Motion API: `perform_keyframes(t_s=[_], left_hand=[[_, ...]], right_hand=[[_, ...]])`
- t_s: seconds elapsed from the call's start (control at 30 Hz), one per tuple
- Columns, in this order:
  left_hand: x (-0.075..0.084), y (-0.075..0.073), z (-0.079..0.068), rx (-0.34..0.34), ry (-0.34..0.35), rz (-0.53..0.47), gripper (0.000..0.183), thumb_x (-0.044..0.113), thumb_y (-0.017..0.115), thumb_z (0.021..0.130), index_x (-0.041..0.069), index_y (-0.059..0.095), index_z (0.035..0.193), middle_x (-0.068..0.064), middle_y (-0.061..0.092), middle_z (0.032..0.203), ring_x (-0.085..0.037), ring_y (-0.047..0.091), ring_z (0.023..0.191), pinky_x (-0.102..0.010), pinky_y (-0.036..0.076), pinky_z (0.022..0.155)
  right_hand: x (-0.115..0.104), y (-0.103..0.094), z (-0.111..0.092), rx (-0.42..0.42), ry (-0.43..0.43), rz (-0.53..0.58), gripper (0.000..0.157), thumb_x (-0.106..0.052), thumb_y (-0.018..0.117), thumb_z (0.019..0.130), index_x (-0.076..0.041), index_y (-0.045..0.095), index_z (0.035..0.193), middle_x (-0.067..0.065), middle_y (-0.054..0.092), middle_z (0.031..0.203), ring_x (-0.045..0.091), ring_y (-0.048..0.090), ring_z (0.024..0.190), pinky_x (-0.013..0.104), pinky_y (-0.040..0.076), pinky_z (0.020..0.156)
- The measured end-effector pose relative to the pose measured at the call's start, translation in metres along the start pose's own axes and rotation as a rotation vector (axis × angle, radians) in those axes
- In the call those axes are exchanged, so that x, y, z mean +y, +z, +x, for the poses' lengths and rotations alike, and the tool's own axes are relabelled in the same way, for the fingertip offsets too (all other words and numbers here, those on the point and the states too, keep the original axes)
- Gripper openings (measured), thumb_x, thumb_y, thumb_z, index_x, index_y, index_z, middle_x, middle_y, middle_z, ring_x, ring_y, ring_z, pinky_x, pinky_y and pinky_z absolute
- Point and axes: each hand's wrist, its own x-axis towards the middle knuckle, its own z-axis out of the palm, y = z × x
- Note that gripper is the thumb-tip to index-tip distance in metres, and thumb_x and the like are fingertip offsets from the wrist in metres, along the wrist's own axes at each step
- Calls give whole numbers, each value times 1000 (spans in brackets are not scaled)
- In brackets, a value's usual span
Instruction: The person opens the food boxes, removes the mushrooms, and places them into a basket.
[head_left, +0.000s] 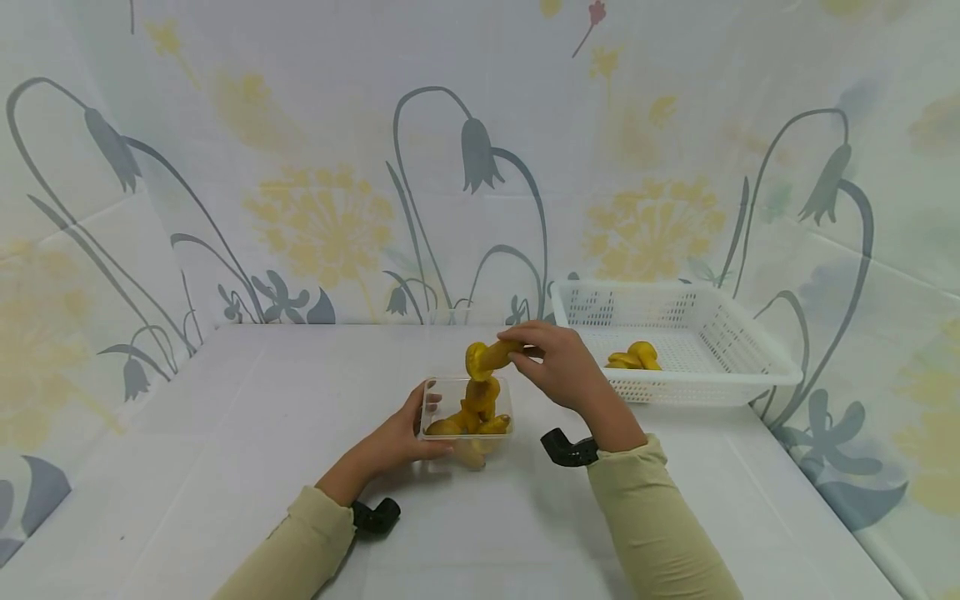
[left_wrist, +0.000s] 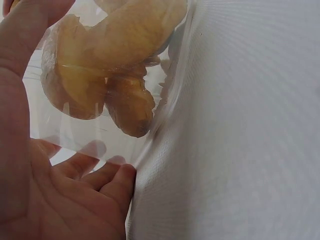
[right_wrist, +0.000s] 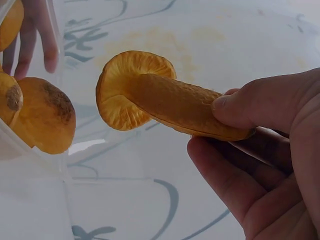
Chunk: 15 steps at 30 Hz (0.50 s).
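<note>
My right hand (head_left: 553,363) pinches a yellow mushroom (head_left: 491,358) by its stem between thumb and fingers, cap pointing left. In the right wrist view, the gills under the cap (right_wrist: 125,95) show plainly. The held mushroom is raised just over a clear plastic box (head_left: 429,408), which has several yellow mushrooms (head_left: 472,410) heaped inside. At the box's left side, my left hand (head_left: 401,437) grips it, thumb along the near wall and fingers around the far side. Through the transparent wall, mushrooms (left_wrist: 115,55) press close in the left wrist view.
A white perforated basket (head_left: 720,385) stands at the back right, with a few yellow mushrooms (head_left: 637,357) lying in its left part. A white cloth (head_left: 262,400) covers the table, and a flower-print curtain (head_left: 337,125) hangs behind and at both sides.
</note>
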Motion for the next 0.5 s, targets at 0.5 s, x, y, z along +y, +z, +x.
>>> perform_keyframes(t_s=[0.5], left_hand=[[-2, 0, 2, 3, 15, 27, 112, 42, 81, 76, 19, 6, 156, -8, 33, 155, -32, 35, 143, -54, 32, 114]], right_hand=[[13, -23, -4, 51, 95, -26, 27, -8, 65, 92, -6, 69, 118, 10, 67, 119, 25, 67, 106, 30, 57, 85]])
